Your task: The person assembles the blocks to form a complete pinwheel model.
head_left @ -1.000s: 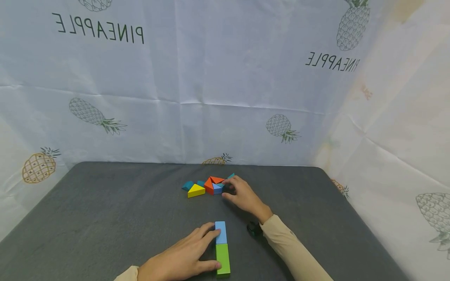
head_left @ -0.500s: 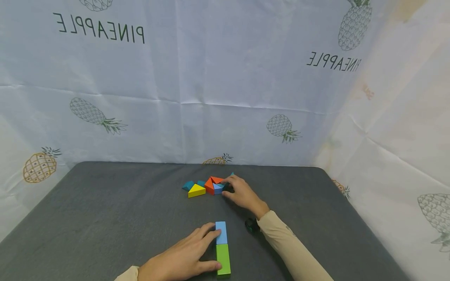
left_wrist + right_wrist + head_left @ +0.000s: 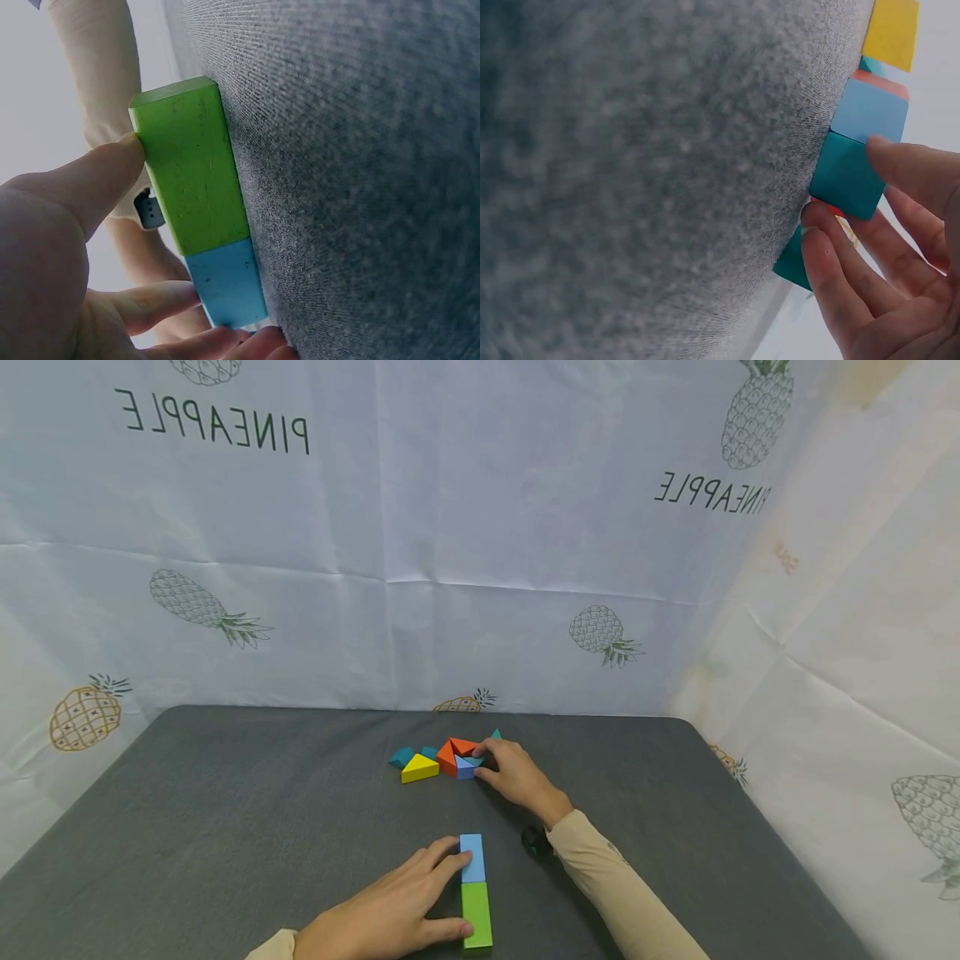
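Note:
My left hand (image 3: 390,902) rests against two blocks laid end to end. Its thumb touches the green block (image 3: 191,169), while its other fingers lie along the side and far end of the light blue block (image 3: 227,283). Farther off, my right hand (image 3: 517,777) pinches a teal block (image 3: 845,176) at the right of a group of small blocks. That block sits against a blue triangular block (image 3: 464,772); the thumb lies near their seam. Red triangular blocks (image 3: 446,758) stand just behind and left. Beyond the fingers is another teal block (image 3: 790,264), partly hidden.
A yellow triangular block (image 3: 420,770) and two teal blocks (image 3: 401,757) sit at the group's left. The dark grey table (image 3: 262,827) ends at a pineapple-print curtain (image 3: 480,527). A small black device (image 3: 535,841) is at the right wrist.
My right wrist and forearm have shifted slightly left, with the fingers still at the teal block. The left hand and its two blocks stay in place.

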`<state>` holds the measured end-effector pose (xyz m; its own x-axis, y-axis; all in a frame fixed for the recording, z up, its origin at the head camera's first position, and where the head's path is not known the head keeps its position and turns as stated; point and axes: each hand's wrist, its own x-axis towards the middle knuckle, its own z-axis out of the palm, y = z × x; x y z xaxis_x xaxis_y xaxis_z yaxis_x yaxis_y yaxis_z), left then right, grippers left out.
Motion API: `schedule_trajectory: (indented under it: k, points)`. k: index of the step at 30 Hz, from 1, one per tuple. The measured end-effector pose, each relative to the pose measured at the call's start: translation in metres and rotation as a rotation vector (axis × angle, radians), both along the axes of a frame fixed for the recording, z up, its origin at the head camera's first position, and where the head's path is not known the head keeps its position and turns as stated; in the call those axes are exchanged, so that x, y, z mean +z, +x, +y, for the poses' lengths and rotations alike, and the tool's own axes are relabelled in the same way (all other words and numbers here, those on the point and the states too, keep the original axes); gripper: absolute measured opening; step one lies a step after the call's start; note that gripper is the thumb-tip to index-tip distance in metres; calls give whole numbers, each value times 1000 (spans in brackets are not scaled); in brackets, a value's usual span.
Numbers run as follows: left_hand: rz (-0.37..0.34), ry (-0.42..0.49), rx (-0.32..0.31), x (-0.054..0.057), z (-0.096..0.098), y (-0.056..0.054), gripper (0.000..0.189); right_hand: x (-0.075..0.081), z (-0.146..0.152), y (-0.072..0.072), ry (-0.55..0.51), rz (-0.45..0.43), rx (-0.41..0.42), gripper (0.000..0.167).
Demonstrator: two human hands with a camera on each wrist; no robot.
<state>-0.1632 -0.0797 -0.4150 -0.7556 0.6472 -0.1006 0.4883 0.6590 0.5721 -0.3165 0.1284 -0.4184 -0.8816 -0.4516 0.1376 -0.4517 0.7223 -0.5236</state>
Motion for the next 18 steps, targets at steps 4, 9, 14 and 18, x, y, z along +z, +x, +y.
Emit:
schedule_trajectory:
  k: [4, 9, 14, 18]
  points:
    - [4, -3, 1, 0, 0, 0, 80, 1, 0, 1, 1, 5, -6, 23]
    - [2, -1, 2, 0, 0, 0, 80, 1, 2, 3, -7, 2, -21, 23]
    - [-6, -5, 1, 0, 0, 0, 80, 2, 5, 6, -23, 3, -27, 23]
    - [-19, -10, 1, 1, 0, 0, 80, 3, 8, 8, -28, 14, -32, 22]
